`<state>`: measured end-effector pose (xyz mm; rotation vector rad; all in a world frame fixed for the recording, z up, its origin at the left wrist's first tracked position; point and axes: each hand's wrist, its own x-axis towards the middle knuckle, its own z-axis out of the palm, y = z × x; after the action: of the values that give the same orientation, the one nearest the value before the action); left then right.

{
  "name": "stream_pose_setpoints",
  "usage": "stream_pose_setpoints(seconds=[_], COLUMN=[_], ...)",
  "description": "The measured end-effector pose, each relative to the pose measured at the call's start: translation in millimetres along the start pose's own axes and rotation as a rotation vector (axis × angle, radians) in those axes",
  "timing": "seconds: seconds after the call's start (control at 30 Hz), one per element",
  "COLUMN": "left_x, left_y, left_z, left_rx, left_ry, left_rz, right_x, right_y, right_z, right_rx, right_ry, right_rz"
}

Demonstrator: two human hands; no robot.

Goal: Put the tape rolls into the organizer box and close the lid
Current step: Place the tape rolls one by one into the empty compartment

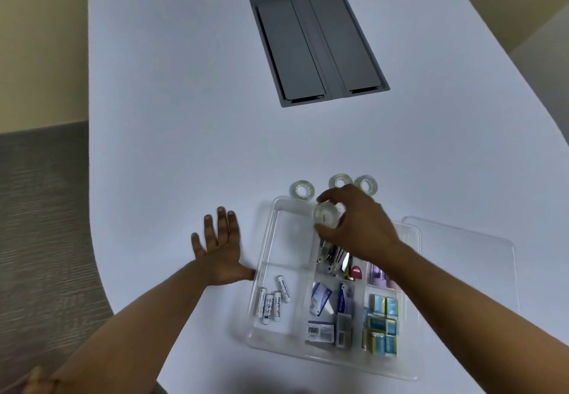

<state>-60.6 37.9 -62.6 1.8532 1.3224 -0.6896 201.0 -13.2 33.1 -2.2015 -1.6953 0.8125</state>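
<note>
A clear plastic organizer box point(265, 241) lies open on the white table, near me. My right hand point(357, 221) grips a clear tape roll point(327, 216) above the box's empty far-left compartment. Three more clear tape rolls stand on the table just beyond the box: one at the left point(302, 190), one in the middle point(339, 180), one at the right point(365, 183). My left hand point(220, 247) lies flat on the table, fingers spread, its thumb against the box's left wall. The clear lid point(468, 252) lies flat to the right of the box.
The box's other compartments hold batteries point(272, 299), metal clips, cards and small blue packs point(381, 319). A dark grey cable hatch point(317, 47) is set into the table farther away. The table edge curves along the left, with carpet below.
</note>
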Motion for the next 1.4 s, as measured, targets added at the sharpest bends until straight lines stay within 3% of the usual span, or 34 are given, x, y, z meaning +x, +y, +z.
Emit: stream_pose_setpoints(seconds=[0.13, 0.3, 0.6, 0.8, 0.93, 1.2, 1.3, 1.4], left_x=[0.1, -0.5, 1.7, 0.9, -1.0, -2.0, -1.8, -1.6], left_y=[0.6, 0.1, -1.1, -1.0, 0.1, 1.4, 0.6, -0.2], left_z=[2.6, 1.7, 4.2, 3.5, 3.3, 2.9, 2.8, 3.7], left_rx=[-0.005, -0.006, -0.019, -0.021, -0.023, -0.020, -0.014, -0.012], left_ry=[0.004, 0.006, 0.020, 0.030, 0.026, 0.024, 0.020, 0.018], left_rz=[0.001, 0.002, -0.006, -0.004, -0.004, -0.010, -0.012, -0.009], right_x=[-3.1, 2.5, 7.0, 5.4, 2.5, 22.0, 39.4, 50.7], right_y=[-16.8, -21.4, -23.9, -18.9, -15.2, 9.6, 37.0, 65.9], right_z=[26.4, 49.9, 68.7, 68.2, 58.7, 0.4, -20.3, -29.9], right_rx=[-0.188, -0.371, -0.608, -0.585, -0.346, 0.015, -0.008, -0.066], right_ry=[-0.175, -0.274, -0.279, -0.301, -0.355, -0.010, 0.102, 0.084], right_rz=[-0.069, -0.042, -0.074, -0.112, -0.028, 0.078, 0.138, 0.200])
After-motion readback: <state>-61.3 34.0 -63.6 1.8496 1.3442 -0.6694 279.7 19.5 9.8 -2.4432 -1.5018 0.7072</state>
